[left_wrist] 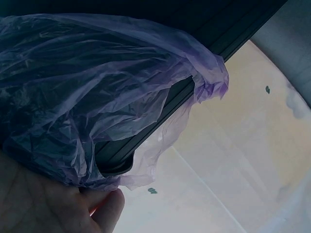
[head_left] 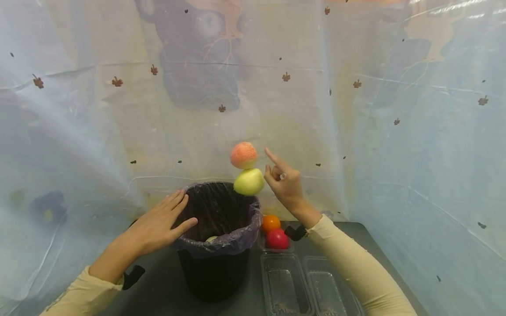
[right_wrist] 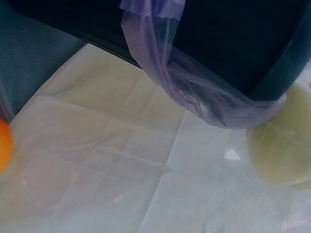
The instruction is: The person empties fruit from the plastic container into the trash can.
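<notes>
A: Quick, L hand?

B: L hand (head_left: 160, 224) rests on L rim of the bin (head_left: 215, 276), fingers straight & relaxed, touching the purple liner (head_left: 237, 245). Not clenched. Bin's black, upright, on a dark table (head_left: 152, 287).

A: & R hand?

B: R hand (head_left: 286, 182) is up past bin's R rim, index straight, other fingers bent. R wrist view has clear plastic (right_wrist: 233, 154) by the green fruit (head_left: 249, 182), but can't tell if fingers grip it or are free.

A: Where's the fruit exactly?

B: Green one's above bin's far R rim, btwn bin's mouth & R hand. Peach-coloured fruit (head_left: 243, 155) is right over it, touching or nearly.

A: Anything in the bin?

B: Yep, pale green thing (head_left: 211, 239), mostly hidden by liner's near edge.

A: Rest?

B: Orange fruit (head_left: 271, 224) & red fruit (head_left: 278, 239) tog. in a clear tray (head_left: 282, 251), just R of bin. 2 clear tubs (head_left: 286, 285) nearer the person, also R of bin. Patterned sheet (head_left: 276, 114) behind bin.
</notes>
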The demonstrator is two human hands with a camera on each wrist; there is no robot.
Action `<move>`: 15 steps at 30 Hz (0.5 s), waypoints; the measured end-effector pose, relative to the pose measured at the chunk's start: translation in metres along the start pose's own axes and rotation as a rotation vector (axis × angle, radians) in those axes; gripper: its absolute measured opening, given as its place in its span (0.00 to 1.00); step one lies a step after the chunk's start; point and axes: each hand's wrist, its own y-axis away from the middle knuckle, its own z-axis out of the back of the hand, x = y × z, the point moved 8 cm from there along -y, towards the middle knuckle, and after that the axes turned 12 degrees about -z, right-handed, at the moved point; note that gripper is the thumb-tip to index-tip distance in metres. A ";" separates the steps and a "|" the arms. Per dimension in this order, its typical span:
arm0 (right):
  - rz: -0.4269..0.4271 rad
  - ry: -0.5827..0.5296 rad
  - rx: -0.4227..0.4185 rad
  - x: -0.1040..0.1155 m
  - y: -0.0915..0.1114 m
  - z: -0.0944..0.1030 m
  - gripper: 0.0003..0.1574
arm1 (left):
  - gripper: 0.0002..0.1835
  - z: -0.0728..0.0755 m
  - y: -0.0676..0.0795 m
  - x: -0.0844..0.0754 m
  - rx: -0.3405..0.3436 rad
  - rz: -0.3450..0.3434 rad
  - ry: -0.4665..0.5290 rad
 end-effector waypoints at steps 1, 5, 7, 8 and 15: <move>0.006 0.004 -0.001 0.001 0.000 0.000 0.31 | 0.50 0.000 0.000 0.000 0.000 0.001 0.001; 0.028 0.021 -0.025 0.002 0.000 0.000 0.31 | 0.50 -0.001 0.000 0.000 0.001 -0.002 0.003; 0.034 0.026 -0.038 0.003 0.000 0.001 0.31 | 0.50 -0.001 0.000 0.001 0.001 -0.003 0.001; 0.035 0.023 -0.044 0.003 0.000 0.002 0.31 | 0.50 -0.001 0.000 0.001 0.001 -0.004 0.000; 0.031 0.006 -0.074 0.003 -0.002 0.006 0.33 | 0.49 -0.002 0.000 0.004 0.003 0.001 0.002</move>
